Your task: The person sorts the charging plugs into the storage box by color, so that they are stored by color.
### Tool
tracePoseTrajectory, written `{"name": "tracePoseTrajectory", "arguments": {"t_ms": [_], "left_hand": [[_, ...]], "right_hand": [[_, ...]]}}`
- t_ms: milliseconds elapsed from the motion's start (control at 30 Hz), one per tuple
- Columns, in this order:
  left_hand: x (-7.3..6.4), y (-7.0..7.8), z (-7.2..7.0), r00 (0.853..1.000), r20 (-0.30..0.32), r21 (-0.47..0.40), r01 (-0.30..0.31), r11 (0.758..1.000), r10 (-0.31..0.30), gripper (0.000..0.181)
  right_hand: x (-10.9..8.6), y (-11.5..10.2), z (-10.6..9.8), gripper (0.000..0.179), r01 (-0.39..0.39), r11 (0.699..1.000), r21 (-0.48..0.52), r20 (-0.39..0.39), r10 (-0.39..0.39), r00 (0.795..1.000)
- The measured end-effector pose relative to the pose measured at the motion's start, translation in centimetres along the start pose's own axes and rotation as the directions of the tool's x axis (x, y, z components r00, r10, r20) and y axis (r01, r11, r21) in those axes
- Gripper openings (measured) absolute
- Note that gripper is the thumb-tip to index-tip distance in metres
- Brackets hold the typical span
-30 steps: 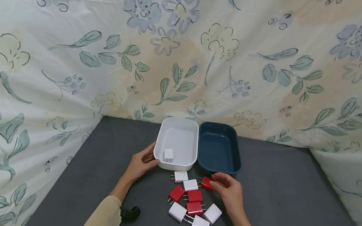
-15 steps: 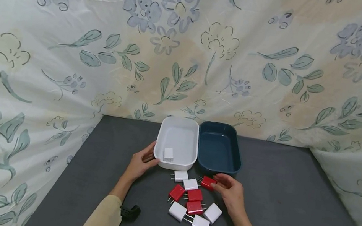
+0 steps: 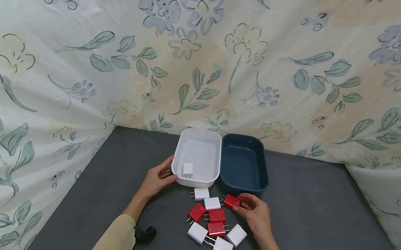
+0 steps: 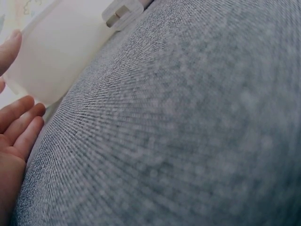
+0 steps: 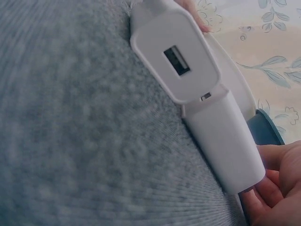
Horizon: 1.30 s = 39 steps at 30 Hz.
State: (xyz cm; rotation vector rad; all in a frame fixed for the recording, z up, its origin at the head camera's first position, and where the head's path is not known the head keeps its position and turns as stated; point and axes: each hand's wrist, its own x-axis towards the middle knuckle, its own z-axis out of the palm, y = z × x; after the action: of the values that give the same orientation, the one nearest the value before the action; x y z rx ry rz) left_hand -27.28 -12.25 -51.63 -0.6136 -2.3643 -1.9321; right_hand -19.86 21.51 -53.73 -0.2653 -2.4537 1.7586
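Note:
In the head view my left hand (image 3: pixel 154 181) rests at the near-left corner of a white tray (image 3: pixel 195 183), thumb at its front and fingers along its side. In the left wrist view those fingers (image 4: pixel 19 120) look straight against the wall. My right hand (image 3: pixel 258 214) pinches the right end of a red USB wall charger (image 3: pixel 231 201), finger behind and thumb in front, close before the dark blue tray (image 3: pixel 241 187). White chargers hide the red one in the right wrist view. A white charger (image 3: pixel 187 169) sits inside the white tray.
Several red and white chargers lie loosely bunched on the grey cloth before the trays, among them a red charger (image 3: pixel 196 213) and a white charger (image 3: pixel 223 248). A floral curtain (image 3: pixel 210 58) hangs behind the table.
My right fingertips have shifted slightly right along the red charger, with thumb and finger now more apart around its end. The left hand stays at the white tray; the view has tilted slightly.

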Motion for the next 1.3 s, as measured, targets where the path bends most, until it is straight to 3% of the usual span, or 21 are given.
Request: {"name": "tracePoseTrajectory", "arguments": {"t_ms": [500,1300], "left_hand": [[0.09,0.02,0.09,1.0,-0.003,0.004,0.013,1.0,-0.013,0.074],[0.05,-0.12,0.02,1.0,0.001,0.01,-0.019,1.0,0.019,0.074]], "right_hand": [[0.15,0.14,-0.1,0.054,0.019,0.996,-0.089,0.023,-0.017,1.0],[0.0,0.05,0.02,0.052,-0.008,0.995,-0.101,0.011,0.009,1.0]]}}
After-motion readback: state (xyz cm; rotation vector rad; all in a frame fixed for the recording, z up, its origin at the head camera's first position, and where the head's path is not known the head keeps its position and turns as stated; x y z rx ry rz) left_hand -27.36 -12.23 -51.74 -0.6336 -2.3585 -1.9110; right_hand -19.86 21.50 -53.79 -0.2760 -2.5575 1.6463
